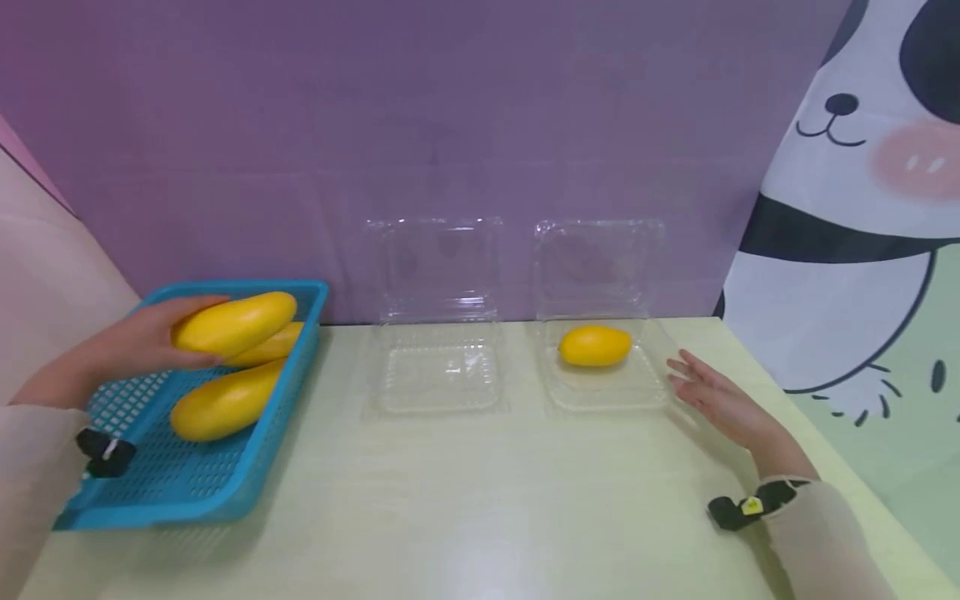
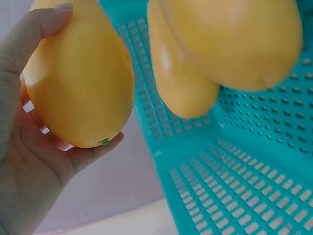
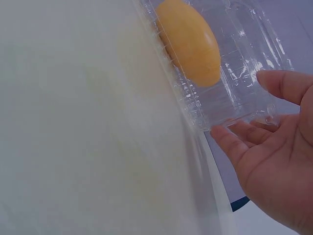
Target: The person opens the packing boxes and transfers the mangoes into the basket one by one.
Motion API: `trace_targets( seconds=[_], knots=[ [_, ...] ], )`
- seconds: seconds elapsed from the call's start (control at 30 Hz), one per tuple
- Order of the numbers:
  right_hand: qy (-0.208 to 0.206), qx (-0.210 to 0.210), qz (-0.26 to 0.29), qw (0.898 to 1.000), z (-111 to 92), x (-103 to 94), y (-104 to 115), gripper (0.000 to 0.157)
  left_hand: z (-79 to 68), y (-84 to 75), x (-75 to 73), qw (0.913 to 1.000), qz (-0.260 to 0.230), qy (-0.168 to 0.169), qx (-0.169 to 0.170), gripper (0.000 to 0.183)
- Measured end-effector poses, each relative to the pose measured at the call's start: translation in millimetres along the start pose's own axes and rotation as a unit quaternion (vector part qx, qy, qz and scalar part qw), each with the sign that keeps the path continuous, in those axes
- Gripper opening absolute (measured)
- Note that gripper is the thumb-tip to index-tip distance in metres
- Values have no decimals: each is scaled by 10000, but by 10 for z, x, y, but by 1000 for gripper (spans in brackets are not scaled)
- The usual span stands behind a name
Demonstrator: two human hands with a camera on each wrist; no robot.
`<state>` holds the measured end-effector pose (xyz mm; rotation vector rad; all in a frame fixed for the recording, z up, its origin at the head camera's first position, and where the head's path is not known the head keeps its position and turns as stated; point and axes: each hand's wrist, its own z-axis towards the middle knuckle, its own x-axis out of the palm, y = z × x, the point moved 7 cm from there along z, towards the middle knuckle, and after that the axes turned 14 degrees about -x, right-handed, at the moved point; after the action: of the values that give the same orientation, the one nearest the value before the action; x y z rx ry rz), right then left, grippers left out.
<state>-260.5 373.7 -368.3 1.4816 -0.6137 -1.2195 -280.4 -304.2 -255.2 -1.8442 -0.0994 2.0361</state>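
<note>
In the head view my left hand (image 1: 142, 340) grips a long yellow papaya (image 1: 238, 323) over the blue basket (image 1: 247, 467). The left wrist view shows the thumb along one side of this papaya (image 2: 80, 73), with its small green stem end exposed. Two more papayas lie in the basket, the nearer papaya (image 1: 225, 406) being fully visible. On the right, a smaller yellow mango (image 1: 595, 346) lies in an opened clear plastic box (image 1: 600, 396). My right hand (image 1: 723, 404) is beside that box, its fingers spread and holding nothing; whether the fingertips touch the box is unclear.
A second clear box (image 1: 438, 400), lid raised, stands between the basket and the mango's box. Both lids stand up near a purple backdrop (image 1: 435, 100). The pale table (image 1: 465, 500) ends on the right by a panda-printed cloth (image 1: 847, 317).
</note>
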Motion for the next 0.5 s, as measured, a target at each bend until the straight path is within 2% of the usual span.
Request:
trace_targets(
  seconds=[0.23,0.5],
  knots=[
    [-56,-141,231,9996,-8,-13,15,75,17,149,73,9995,-46,193,-228,74],
    [-46,-129,288,9995,8,-3,-4,75,67,188,220,9976,52,555,-401,79]
  ],
)
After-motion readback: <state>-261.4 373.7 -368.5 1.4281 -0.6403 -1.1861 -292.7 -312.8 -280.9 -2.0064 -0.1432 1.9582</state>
